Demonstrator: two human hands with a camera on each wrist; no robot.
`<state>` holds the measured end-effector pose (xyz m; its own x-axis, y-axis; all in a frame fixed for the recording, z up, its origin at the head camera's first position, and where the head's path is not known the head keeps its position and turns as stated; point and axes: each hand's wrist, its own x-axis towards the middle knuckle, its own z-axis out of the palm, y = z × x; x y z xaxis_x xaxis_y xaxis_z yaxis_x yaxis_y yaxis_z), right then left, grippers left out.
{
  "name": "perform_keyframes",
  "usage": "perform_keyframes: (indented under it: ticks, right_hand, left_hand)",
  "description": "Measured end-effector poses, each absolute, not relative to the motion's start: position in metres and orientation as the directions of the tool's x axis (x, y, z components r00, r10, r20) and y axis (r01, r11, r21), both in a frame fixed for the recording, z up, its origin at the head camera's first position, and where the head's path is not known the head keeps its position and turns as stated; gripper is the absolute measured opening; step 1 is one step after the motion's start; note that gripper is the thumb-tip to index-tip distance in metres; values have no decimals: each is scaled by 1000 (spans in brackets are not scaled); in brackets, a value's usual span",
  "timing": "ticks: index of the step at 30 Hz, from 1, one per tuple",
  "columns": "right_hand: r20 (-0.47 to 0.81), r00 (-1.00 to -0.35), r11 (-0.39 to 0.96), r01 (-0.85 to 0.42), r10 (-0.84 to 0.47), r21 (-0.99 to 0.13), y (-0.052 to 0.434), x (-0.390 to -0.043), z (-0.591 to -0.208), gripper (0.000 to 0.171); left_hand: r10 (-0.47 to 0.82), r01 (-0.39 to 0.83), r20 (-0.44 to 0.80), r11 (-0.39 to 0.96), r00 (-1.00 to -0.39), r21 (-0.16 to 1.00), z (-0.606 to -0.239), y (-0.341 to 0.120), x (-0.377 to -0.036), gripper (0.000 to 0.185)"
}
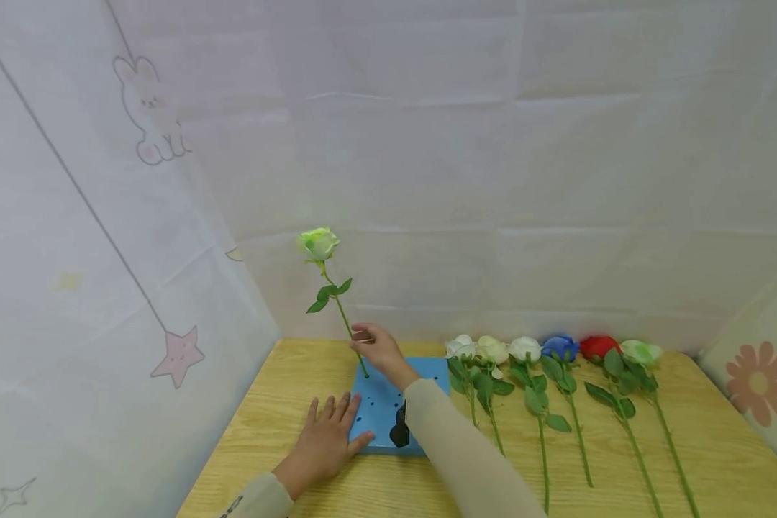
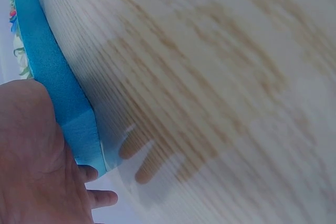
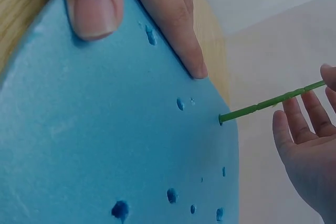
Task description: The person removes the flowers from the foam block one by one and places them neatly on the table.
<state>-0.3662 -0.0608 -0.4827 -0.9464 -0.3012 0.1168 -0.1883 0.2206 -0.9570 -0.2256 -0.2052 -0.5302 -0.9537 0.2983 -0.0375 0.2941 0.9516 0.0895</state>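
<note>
A pale green rose (image 1: 318, 244) stands upright with its stem (image 3: 268, 103) stuck into a hole near the far left corner of a blue foam block (image 1: 382, 410). My right hand (image 1: 377, 350) is beside the stem low down; in the right wrist view its fingers (image 3: 304, 145) are straight and slightly apart from the stem, with the thumb tip close against it. My left hand (image 1: 326, 439) lies flat on the block's near left edge (image 2: 47, 72) and the table, with its thumb and fingers (image 3: 168, 19) pressing on the foam (image 3: 105, 129).
Several artificial roses lie in a row right of the block: white ones (image 1: 461, 347), a blue one (image 1: 560, 347), a red one (image 1: 598, 347) and a green-white one (image 1: 641, 352). The wooden table (image 1: 719, 446) is enclosed by white printed fabric walls (image 1: 168, 288).
</note>
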Motion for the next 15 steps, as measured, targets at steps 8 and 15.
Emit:
perform_keyframes:
  ticks: [8,15]
  right_hand:
    - [111,-949,227,-182,-294,-957,-64,-365,-487,33]
    - [82,-956,216,-146,-283,-965,-67,-364,-487,31]
  left_hand:
    - [299,294,-48,952,-953,80,-530,-206,-225,86]
    - [301,297,-50,951,-952,81,-527,-205,-223,87]
